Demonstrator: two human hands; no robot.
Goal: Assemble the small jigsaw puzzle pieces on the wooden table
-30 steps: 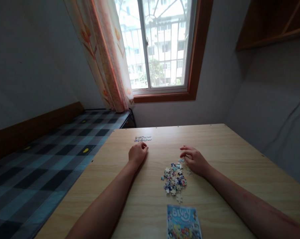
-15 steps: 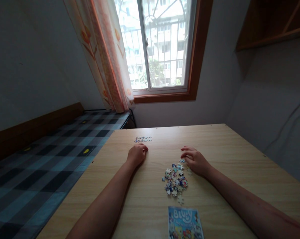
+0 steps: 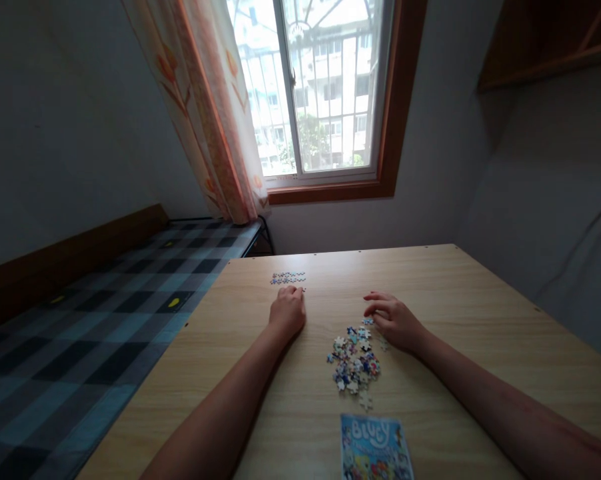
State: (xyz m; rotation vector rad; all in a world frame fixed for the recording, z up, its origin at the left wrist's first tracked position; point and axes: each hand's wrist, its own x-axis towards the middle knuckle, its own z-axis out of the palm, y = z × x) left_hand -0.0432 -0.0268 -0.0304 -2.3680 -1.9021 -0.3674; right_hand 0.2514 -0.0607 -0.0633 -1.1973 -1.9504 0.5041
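Note:
My left hand rests on the table just below the laid-out puzzle rows, its fingers curled together. At its fingertips shows the edge of a small puzzle piece; the rest of it is hidden by the hand. On the other side, my right hand lies with fingers loosely stretched and apart, holding nothing that I can see. Right under its fingertips is a light blue puzzle piece, at the top of a loose heap of puzzle pieces.
A blue "Bluey" picture card or packet lies at the front of the wooden table. To the left is a bed with a checked cover. Behind are a curtain and a barred window.
My left hand has shifted right, and a piece now shows at its fingertips under the rows. My right hand stays almost where it was. The view has tilted slightly.

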